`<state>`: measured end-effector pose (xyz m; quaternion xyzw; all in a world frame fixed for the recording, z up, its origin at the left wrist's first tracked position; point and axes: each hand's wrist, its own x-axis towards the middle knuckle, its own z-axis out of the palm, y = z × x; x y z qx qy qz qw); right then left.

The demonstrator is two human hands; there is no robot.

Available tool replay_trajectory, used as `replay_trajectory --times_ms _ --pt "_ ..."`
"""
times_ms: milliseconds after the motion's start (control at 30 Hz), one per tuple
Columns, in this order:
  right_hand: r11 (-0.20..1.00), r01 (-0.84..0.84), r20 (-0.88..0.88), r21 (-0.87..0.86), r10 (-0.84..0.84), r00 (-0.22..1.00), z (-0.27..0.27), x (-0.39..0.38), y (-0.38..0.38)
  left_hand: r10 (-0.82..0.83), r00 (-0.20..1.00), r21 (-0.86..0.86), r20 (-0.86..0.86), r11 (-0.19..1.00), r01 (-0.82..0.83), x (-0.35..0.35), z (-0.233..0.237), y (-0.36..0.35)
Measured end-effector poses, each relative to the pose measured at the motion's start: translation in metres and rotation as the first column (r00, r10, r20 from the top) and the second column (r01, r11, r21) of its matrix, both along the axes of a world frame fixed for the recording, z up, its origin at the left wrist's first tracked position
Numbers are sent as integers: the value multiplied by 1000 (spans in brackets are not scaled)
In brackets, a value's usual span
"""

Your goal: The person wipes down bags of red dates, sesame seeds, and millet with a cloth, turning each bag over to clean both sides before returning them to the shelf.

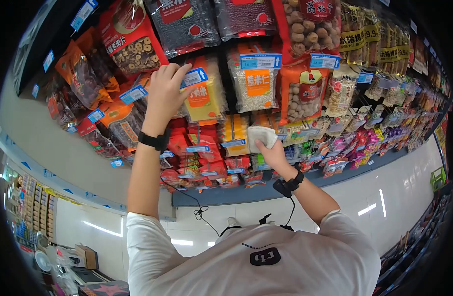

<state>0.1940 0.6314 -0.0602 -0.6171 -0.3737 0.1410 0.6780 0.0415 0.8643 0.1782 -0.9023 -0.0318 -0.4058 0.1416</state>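
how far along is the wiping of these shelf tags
Done: no tag looks visibly cleaner, so hard to tell. In hand: left hand touches a blue price tag, right hand grips a white cloth lower down. Left: likely the tag rows stretching to the right.

We record, head view:
- Left hand (163,93): fingers spread, tips touching a blue price tag (194,77) that hangs before a yellow bag (203,98).
- Right hand (275,153): fingers closed round a white cloth (261,135).
- Above the cloth-holding fingers: bag of pale grain (256,86).
- Between both sets of fingers: red packets (207,150).
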Motion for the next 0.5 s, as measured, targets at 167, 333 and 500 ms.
replay_trajectory --times_ms 167,333,500 --pt "1000 -6 16 -3 6 1000 -20 -6 12 -80 997 7 3 997 80 -4 1 8" --pt "999 6 -64 44 -3 998 -37 -4 12 -257 965 -302 -47 925 232 -4 7 32" --pt "999 31 -96 19 -29 995 -45 0 11 -304 933 -508 -194 844 170 2 26 50"
